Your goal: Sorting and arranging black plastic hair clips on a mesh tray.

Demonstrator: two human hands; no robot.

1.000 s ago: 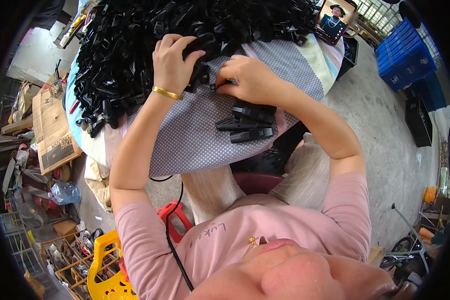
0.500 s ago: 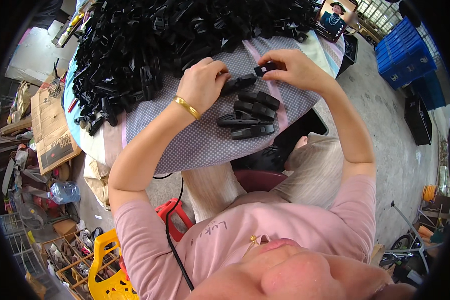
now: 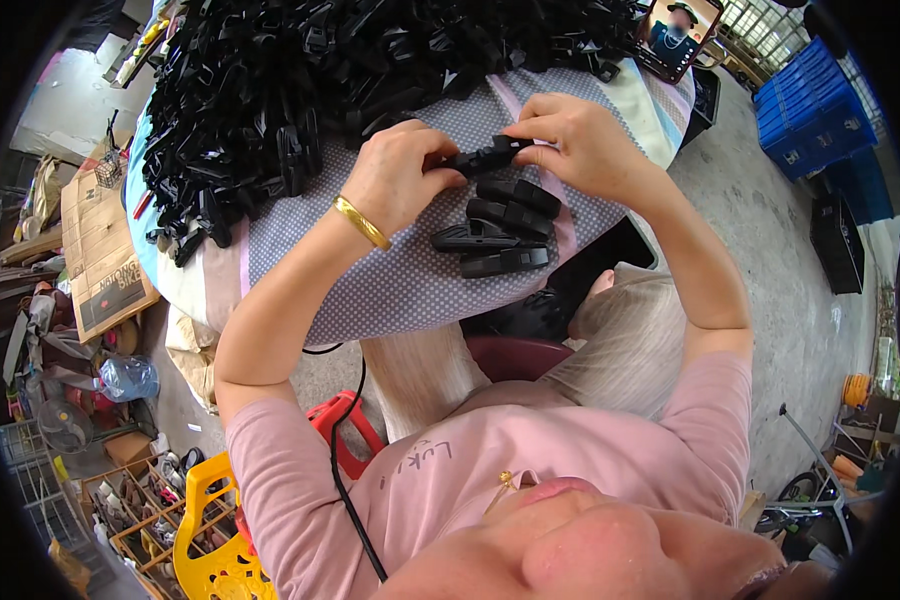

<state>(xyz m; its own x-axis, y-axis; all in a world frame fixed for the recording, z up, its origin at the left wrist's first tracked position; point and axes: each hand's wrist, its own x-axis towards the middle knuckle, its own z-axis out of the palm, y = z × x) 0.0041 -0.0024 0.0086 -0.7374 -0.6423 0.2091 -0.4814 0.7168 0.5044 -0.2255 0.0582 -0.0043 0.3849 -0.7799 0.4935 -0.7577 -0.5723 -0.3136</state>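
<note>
My left hand (image 3: 402, 178), with a gold bangle on the wrist, and my right hand (image 3: 570, 145) hold one black plastic part (image 3: 490, 155) between them, just above the dotted grey tablecloth (image 3: 400, 280). Each hand grips one end of it. Right below it lie several finished black plastic parts (image 3: 500, 225) in a short row on the cloth. A big heap of loose black plastic parts (image 3: 300, 80) covers the far side of the table, close to my left hand.
A phone (image 3: 678, 32) with a lit screen stands at the table's far right corner. Blue crates (image 3: 805, 110) sit on the concrete floor to the right. A cardboard box (image 3: 100, 245), a yellow plastic chair (image 3: 210, 540) and clutter fill the left.
Both hands came back from the heap toward me. The right hand brought a black part over, and now both hands grip it together above the row of finished parts.
</note>
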